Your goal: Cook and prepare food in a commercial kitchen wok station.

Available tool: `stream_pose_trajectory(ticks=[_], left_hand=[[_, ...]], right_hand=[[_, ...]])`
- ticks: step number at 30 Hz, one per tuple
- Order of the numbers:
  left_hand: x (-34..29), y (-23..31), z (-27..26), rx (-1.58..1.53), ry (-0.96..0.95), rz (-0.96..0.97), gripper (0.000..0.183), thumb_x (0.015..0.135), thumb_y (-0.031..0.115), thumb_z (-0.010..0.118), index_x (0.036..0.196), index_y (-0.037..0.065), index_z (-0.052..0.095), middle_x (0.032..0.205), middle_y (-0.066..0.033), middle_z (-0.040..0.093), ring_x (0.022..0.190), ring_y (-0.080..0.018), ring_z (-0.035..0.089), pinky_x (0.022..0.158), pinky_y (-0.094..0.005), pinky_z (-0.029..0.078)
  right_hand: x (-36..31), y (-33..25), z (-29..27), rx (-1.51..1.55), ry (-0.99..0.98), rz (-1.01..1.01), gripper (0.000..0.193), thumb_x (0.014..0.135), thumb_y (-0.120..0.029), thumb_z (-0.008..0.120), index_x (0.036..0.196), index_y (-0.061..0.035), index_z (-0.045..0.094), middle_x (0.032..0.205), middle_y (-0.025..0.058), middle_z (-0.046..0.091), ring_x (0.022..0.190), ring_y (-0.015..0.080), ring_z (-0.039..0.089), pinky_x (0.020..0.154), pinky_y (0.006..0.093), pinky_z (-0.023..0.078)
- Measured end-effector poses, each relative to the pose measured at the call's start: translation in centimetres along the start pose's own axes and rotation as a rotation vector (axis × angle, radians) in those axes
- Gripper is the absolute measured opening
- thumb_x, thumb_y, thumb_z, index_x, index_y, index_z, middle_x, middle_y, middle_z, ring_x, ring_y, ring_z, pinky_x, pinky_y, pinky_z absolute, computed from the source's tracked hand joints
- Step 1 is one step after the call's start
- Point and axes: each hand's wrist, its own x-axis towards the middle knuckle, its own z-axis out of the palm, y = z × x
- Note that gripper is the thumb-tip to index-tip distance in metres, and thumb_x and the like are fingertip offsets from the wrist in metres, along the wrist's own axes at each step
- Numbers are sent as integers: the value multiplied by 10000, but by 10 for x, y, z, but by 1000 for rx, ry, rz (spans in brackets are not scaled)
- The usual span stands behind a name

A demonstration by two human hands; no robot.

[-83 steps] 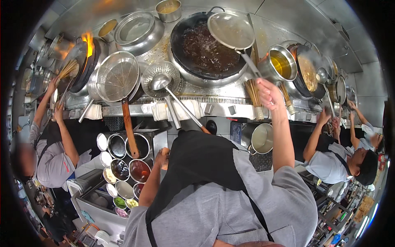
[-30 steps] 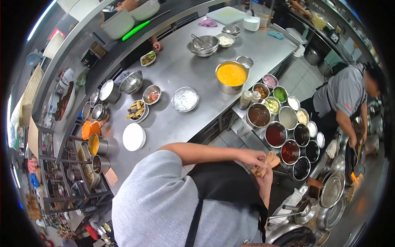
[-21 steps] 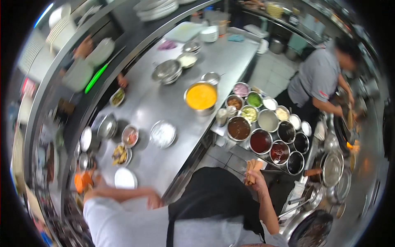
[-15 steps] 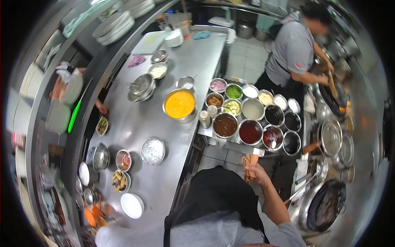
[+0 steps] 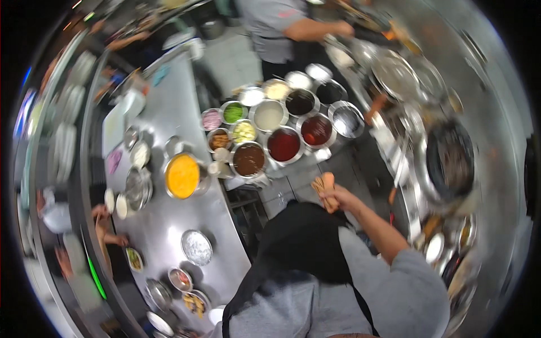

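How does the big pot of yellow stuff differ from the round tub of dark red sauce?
The yellow-filled pot stands alone on the steel counter; the red sauce tub sits packed among other tubs. The pot looks wider, with pale orange-yellow contents against glossy dark red. Both are round, metal and uncovered.

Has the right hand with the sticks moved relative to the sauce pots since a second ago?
Cannot tell. The right hand holds the sticks just below the sauce pots, as before; the camera swung, so any small shift is unclear.
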Motion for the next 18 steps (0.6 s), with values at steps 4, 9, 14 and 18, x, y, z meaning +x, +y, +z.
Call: stream_pose_trajectory(ticks=[4, 9, 14, 18], left_hand=[[-23, -4, -97, 243, 34, 20, 628, 824, 448, 631, 1277, 26, 527, 1294, -127, 536, 1178, -263, 499, 1015, -427, 351], [-48, 19, -180, 471, 43, 6, 634, 817, 452, 635, 1275, 27, 528, 1287, -124, 543, 1171, -260, 505, 1007, -419, 360], [-61, 56, -227, 592, 53, 12, 640, 809, 455, 640, 1273, 27, 530, 1280, -121, 550, 1164, -257, 512, 998, -411, 370], [-61, 87, -246, 663, 51, 32, 646, 803, 458, 644, 1271, 28, 531, 1275, -119, 555, 1159, -255, 517, 992, -404, 377]], right_hand=[[-20, 9, -13, 129, 40, -117, 284, 768, -73, 680, 996, -13, 522, 760, 80, 598, 615, 180, 620, 557, 302, 532], [-80, -24, -27, -61, 114, -118, 420, 743, -109, 725, 1085, -21, 496, 850, 46, 591, 672, 124, 610, 551, 259, 519], [-121, -22, -61, -92, 244, -117, 542, 762, -201, 717, 1179, -39, 411, 875, 70, 593, 650, 132, 624, 527, 276, 535], [-133, 9, -85, 69, 346, -215, 493, 774, -163, 716, 1156, -40, 429, 866, 61, 580, 667, 135, 609, 568, 278, 530]])
